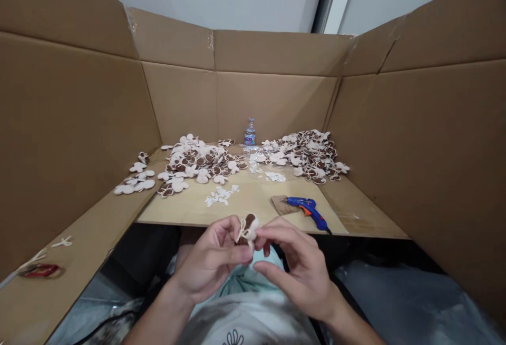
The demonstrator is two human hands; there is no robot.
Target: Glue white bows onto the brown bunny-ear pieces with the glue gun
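Observation:
Over my lap, my left hand [211,258] pinches a small brown and white felt piece with a cream string bow [248,229] between thumb and fingers. The brown face with the bow is turned towards the left hand, and the fuzzy white side faces right. My right hand [296,260] is beside it, its fingertips touching the white edge. The right thumb stands apart from the fingers, below the piece. On the board beyond the hands lies a blue glue gun [310,209], its nozzle over a brown pad [282,206].
Heaps of similar felt pieces lie at left [197,160] and right [312,153]. Small white cutouts [222,196] are scattered between. A water bottle [250,133] stands at the back. Red-handled scissors [41,269] and string bows [63,242] lie left. Cardboard walls [276,52] surround the board.

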